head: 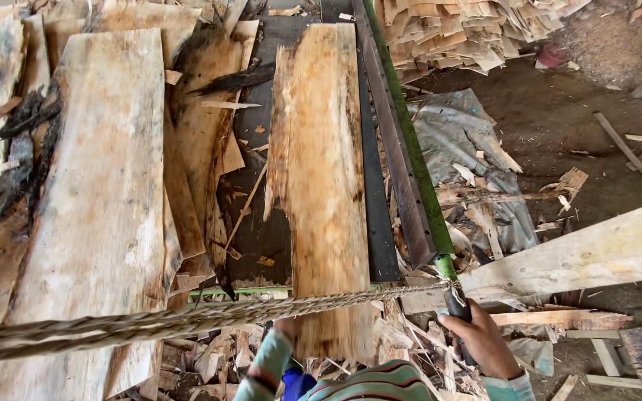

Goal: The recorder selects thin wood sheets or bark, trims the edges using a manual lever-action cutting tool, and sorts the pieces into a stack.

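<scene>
A long pale veneer sheet (319, 178) lies lengthwise on a dark cutting bed (261, 223), its near end pointing at me. My left hand (286, 327) reaches up to that near end in a striped sleeve and is mostly hidden by the sheet and a rope; it seems to grip the edge. My right hand (482, 343) is closed around the black handle (456, 303) of a long green lever blade (409, 141), which runs along the sheet's right side. A twisted rope (150, 323) stretches from the left edge across to the handle.
Wide veneer sheets (98, 193) with bark edges are stacked on the left. A heap of thin veneer strips (462, 30) lies at the top. A pale plank (596, 252) crosses on the right above a dirt floor with scraps and a crumpled plastic sheet (455, 126).
</scene>
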